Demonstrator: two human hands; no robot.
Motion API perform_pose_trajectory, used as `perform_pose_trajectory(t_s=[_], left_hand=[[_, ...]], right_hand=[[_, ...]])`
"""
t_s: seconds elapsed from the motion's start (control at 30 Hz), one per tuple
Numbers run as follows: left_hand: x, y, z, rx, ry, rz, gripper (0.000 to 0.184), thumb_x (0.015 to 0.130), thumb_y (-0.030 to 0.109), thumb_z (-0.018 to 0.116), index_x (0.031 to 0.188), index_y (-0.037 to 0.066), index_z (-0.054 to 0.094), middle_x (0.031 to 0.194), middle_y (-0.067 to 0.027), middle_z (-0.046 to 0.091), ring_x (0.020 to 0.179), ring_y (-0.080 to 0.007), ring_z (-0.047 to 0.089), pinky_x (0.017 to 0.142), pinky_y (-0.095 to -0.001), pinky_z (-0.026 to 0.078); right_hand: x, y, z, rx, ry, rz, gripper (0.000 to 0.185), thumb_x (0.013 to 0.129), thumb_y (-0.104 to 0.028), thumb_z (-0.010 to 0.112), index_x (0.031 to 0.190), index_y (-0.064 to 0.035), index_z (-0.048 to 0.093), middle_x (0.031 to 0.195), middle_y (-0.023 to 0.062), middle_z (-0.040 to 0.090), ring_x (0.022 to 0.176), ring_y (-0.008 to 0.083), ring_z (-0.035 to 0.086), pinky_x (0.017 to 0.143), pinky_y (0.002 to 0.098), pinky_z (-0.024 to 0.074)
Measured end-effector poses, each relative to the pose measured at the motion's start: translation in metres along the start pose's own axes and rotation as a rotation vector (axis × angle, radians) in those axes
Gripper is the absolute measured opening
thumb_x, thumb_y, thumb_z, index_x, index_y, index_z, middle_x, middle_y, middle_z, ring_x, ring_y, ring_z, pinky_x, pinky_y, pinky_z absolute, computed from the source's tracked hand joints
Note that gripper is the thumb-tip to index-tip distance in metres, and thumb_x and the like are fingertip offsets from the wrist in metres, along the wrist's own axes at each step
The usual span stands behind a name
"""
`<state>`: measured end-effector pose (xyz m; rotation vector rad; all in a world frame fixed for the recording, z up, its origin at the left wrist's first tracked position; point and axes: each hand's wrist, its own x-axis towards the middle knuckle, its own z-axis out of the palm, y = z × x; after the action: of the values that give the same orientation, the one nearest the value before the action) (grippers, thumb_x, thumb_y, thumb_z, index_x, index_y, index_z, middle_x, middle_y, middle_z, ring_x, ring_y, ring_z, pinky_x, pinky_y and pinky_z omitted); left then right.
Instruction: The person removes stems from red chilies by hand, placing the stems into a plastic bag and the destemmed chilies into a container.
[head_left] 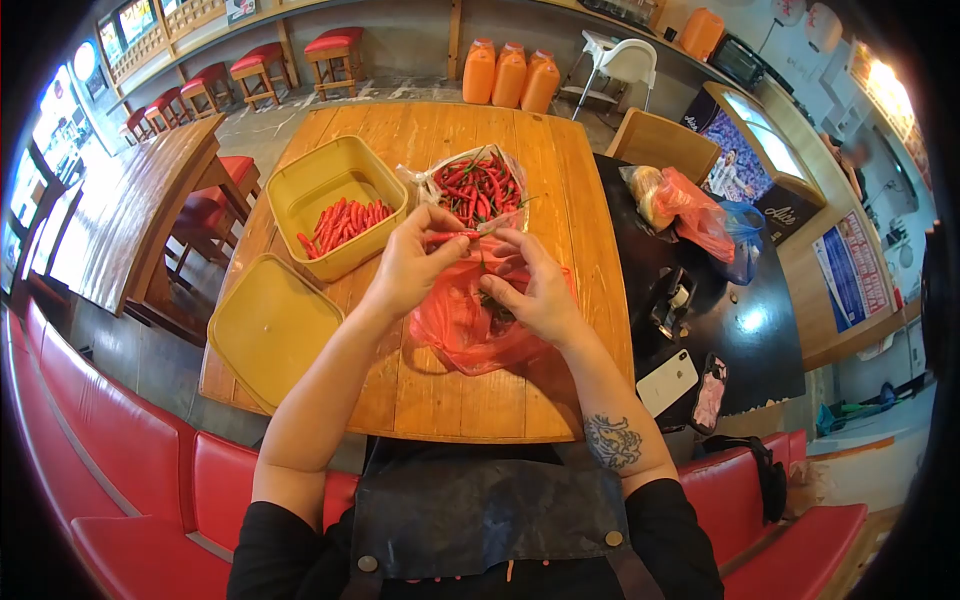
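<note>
My left hand (415,262) pinches a red chili pepper (446,237) between thumb and fingers. My right hand (540,290) is curled close by, its fingertips at the chili's stem end; whether they grip the stem is unclear. Below both hands lies a crumpled red plastic bag (455,335), with some green bits near my right thumb. Just beyond, a clear plastic bag (418,182) is open around a pile of red chilies with green stems (480,188). To the left stands a yellow tub (290,205) holding stemless-looking red chilies (345,224). Its yellow lid (270,325) lies flat nearer me.
Everything rests on a wooden table (420,410). Adjoining it at right, a black table (745,375) carries a white phone (667,382), a pink patterned phone (711,393), a tape dispenser (674,304) and plastic bags (690,215). Red bench seats (140,440) surround me.
</note>
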<state>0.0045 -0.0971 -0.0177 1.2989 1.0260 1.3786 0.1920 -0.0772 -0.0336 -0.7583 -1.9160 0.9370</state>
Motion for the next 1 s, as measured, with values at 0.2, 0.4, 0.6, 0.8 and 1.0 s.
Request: perform_pose_trajectory(t_s=[0.2, 0.4, 0.6, 0.8, 1.0], left_hand=[[0.001, -0.014, 0.001, 0.132, -0.066, 0.006, 0.014, 0.086, 0.002, 0.063, 0.097, 0.002, 0.053, 0.096, -0.0049, 0.061, 0.086, -0.0089, 0.059, 0.077, -0.0248, 0.049], [0.000, -0.013, 0.007, 0.124, -0.075, -0.024, 0.015, 0.084, 0.002, 0.064, 0.094, 0.000, 0.054, 0.090, -0.0060, 0.062, 0.083, -0.0099, 0.059, 0.076, -0.0271, 0.050], [-0.002, -0.017, 0.008, 0.332, -0.086, -0.019, 0.014, 0.085, 0.005, 0.065, 0.095, 0.002, 0.056, 0.088, -0.0020, 0.061, 0.079, -0.0064, 0.057, 0.071, -0.0226, 0.047], [-0.004, -0.008, 0.001, 0.101, -0.157, -0.117, 0.014, 0.087, 0.007, 0.065, 0.097, 0.000, 0.057, 0.089, -0.0034, 0.063, 0.075, -0.0078, 0.059, 0.069, -0.0233, 0.049], [-0.003, -0.001, -0.007, 0.019, -0.178, -0.029, 0.013, 0.090, 0.005, 0.059, 0.101, -0.001, 0.058, 0.092, -0.0039, 0.063, 0.085, -0.0097, 0.059, 0.079, -0.0254, 0.049]], right_hand=[[0.003, 0.007, 0.001, 0.498, -0.041, 0.246, 0.038, 0.086, -0.007, 0.066, 0.120, -0.0022, 0.050, 0.096, 0.0053, 0.059, 0.086, 0.0107, 0.058, 0.080, 0.0256, 0.0492], [0.002, 0.002, 0.004, 0.743, -0.045, 0.293, 0.028, 0.087, -0.003, 0.064, 0.113, -0.0013, 0.053, 0.089, 0.0010, 0.059, 0.081, 0.0089, 0.057, 0.076, 0.0239, 0.0495], [0.003, 0.015, 0.007, 0.602, -0.030, 0.333, 0.016, 0.086, -0.003, 0.065, 0.099, -0.0017, 0.056, 0.084, 0.0003, 0.059, 0.075, 0.0086, 0.058, 0.071, 0.0235, 0.0501], [0.005, 0.013, 0.006, 0.459, -0.002, 0.301, 0.012, 0.085, -0.003, 0.066, 0.092, -0.0015, 0.057, 0.086, 0.0026, 0.063, 0.076, 0.0088, 0.060, 0.071, 0.0226, 0.0503], [0.006, -0.001, -0.003, 0.550, -0.002, 0.282, 0.009, 0.085, -0.001, 0.064, 0.093, -0.0001, 0.059, 0.086, 0.0028, 0.063, 0.075, 0.0079, 0.059, 0.070, 0.0229, 0.0498]])
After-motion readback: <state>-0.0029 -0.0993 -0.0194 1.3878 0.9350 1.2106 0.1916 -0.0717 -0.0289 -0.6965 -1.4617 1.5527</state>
